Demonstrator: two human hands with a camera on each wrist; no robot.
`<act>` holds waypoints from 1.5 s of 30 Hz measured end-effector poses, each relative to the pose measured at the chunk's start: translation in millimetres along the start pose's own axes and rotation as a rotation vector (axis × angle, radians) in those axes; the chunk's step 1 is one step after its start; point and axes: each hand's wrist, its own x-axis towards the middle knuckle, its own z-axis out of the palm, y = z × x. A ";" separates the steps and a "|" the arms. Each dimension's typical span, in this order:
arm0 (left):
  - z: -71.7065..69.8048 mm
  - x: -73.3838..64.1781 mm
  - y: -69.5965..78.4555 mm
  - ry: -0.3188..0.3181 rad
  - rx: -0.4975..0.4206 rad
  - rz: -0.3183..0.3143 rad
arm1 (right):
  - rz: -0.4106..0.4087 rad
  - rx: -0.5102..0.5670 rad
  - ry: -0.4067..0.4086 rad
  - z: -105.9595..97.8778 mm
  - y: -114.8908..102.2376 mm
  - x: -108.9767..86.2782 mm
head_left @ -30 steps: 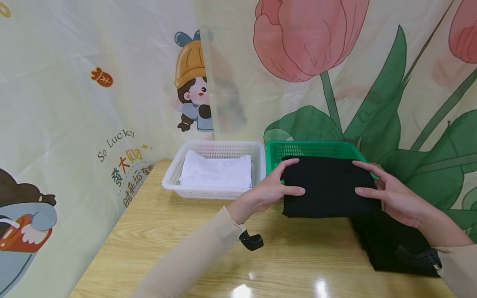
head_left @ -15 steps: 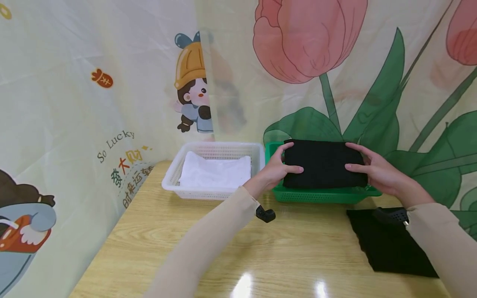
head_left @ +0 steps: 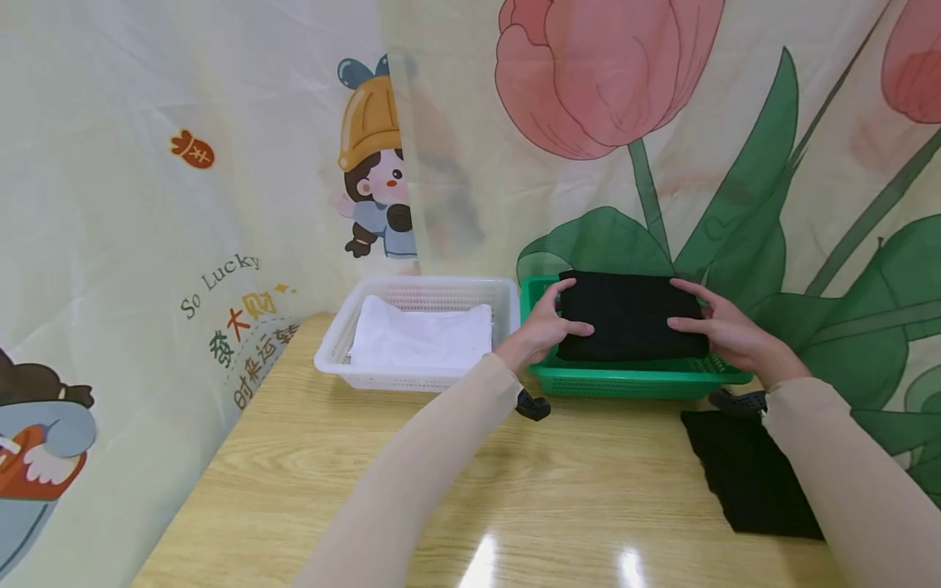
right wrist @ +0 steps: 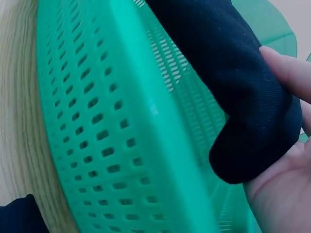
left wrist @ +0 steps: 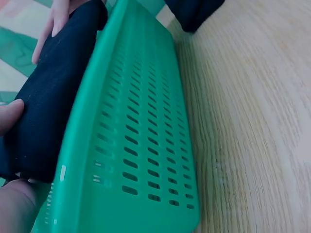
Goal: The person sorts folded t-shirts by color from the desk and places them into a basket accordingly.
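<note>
A folded black cloth (head_left: 632, 317) is held at its two short ends, over and partly inside the green basket (head_left: 639, 384). My left hand (head_left: 546, 327) grips the left end, thumb on the near face and fingers toward the back edge. At the right end my right hand (head_left: 724, 331) grips it the same way. In the left wrist view the cloth (left wrist: 51, 92) lies along the inner side of the basket's rim. The right wrist view shows the cloth's rounded, folded end (right wrist: 252, 136) in the right hand, above the basket's slotted inside.
Left of the green basket stands a white basket (head_left: 419, 380) with a folded white cloth (head_left: 422, 336) in it. Another black cloth (head_left: 750, 482) lies flat on the wooden table (head_left: 573, 482), partly under the right forearm. A printed curtain (head_left: 456, 147) hangs close behind the baskets.
Both hands have carried the black cloth away from me, from in front of the green basket to over it, then slightly left and lower into it. The other cloths stayed put.
</note>
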 end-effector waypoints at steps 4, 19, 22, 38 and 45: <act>-0.3 5.6 -6.2 0.021 0.009 -0.013 | 0.020 -0.068 0.011 -0.3 11.3 8.5; 10.8 17.3 -21.5 0.099 0.093 -0.089 | 0.047 -0.106 0.013 2.9 27.9 19.6; 13.2 20.2 -23.2 0.116 0.127 -0.112 | 0.051 -0.110 0.021 3.6 30.0 23.2; 22.6 30.3 -30.4 0.167 0.054 -0.196 | 0.055 -0.094 0.032 2.4 42.7 38.5; 21.2 37.5 -34.7 0.186 0.031 -0.253 | 0.072 -0.087 0.017 5.1 41.8 40.7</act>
